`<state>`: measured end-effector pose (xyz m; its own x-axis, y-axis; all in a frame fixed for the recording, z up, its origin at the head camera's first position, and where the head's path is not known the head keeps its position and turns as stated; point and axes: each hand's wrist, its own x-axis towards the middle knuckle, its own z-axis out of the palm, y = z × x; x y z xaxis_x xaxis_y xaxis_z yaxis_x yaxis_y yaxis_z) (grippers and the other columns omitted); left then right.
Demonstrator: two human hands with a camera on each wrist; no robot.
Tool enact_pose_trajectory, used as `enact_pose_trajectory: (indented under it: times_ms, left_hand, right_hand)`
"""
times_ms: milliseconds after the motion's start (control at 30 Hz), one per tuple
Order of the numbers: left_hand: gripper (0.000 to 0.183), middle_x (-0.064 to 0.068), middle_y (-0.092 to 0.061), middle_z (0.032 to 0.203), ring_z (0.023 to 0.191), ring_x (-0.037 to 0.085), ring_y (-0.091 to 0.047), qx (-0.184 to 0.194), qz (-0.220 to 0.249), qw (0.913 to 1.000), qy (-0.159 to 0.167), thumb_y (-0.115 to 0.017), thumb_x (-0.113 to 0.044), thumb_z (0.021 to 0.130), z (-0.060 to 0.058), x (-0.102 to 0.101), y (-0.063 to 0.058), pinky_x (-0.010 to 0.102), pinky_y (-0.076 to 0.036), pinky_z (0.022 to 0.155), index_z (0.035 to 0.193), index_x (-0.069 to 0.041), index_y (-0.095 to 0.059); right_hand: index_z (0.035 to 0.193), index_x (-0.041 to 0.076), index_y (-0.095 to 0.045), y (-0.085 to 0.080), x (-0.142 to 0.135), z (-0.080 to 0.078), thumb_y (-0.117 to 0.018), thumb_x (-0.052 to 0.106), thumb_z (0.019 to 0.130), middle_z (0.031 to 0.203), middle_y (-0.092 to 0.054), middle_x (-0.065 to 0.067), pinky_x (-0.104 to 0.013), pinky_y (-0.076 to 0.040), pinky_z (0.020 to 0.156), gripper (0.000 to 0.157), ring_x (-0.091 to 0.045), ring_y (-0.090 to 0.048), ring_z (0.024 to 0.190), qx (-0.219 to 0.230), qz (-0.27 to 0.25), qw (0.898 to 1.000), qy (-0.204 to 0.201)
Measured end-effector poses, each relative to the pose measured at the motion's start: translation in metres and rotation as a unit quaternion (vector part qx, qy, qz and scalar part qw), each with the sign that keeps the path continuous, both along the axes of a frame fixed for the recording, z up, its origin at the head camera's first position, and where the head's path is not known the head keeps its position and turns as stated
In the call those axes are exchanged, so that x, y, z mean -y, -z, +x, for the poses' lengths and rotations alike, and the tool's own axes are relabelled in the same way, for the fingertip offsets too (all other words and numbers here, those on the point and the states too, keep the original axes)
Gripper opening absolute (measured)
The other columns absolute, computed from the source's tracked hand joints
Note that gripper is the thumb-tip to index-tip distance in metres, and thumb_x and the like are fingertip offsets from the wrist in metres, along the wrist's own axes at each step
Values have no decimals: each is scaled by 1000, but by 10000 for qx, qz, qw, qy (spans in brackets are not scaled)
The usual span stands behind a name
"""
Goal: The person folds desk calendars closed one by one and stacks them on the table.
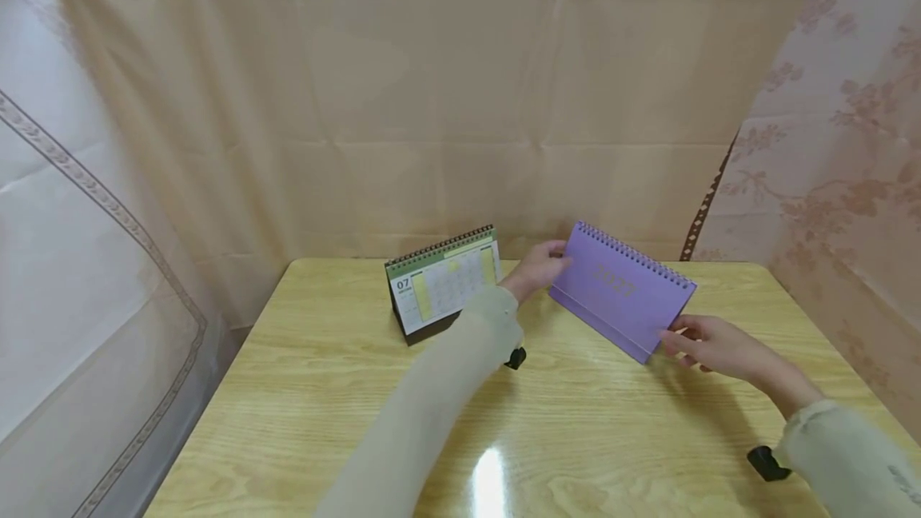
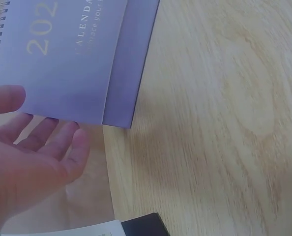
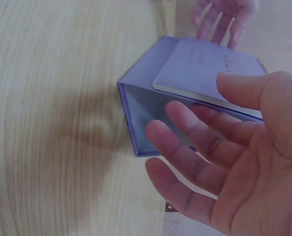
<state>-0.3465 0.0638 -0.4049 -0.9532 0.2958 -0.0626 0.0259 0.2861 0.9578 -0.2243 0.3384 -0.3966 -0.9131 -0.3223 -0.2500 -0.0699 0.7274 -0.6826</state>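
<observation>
A purple desk calendar point(image 1: 620, 294) with a spiral binding along its top and gold "202…" print is on the right side of the table, turned at an angle. My left hand point(image 1: 538, 266) holds its left edge; in the left wrist view the thumb point(image 2: 11, 98) lies over the cover and the fingertips pass behind. My right hand point(image 1: 712, 346) holds the lower right corner. The right wrist view shows the thumb point(image 3: 239, 91) over the front pages and fingers at the open side of the folded stand. The near fingers there are spread and bent.
Left of the purple calendar stands another desk calendar point(image 1: 446, 278), white and green with "07" on its page, partly hidden by my left sleeve point(image 1: 446, 390). A wooden table point(image 1: 288, 422) lies beneath, with a beige curtain point(image 1: 432, 102) behind and patterned cloth point(image 1: 849, 142) on the right.
</observation>
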Motion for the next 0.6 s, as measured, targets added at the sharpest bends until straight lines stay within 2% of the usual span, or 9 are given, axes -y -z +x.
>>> enact_pose_trajectory:
  times_ms: [100,200,600]
  left_hand:
    - [46,14,-60,137,124,29,-58,2,-174,9998,-85,-59,-14,102,0,-2,2,39,-46,106,146,-5,-52]
    - [46,12,-60,137,124,28,-58,24,-262,9995,-150,-59,-15,102,1,-3,3,39,-46,106,146,-6,-52]
    - [46,11,-61,135,124,28,-58,182,-390,9990,-157,-60,-17,102,2,-3,4,39,-46,106,147,-8,-52]
  right_hand:
    - [110,-6,-60,4,3,0,-53,27,107,90,-66,-10,-36,-52,60,34,-24,-63,79,-353,124,9993,5]
    - [109,-7,-60,5,6,-1,-53,28,107,87,-65,-9,-36,-52,58,35,-24,-63,76,-505,159,9986,43]
    - [119,-13,-59,15,11,-5,-52,27,108,85,-66,-10,-33,-49,57,42,-24,-63,72,-685,247,9972,166]
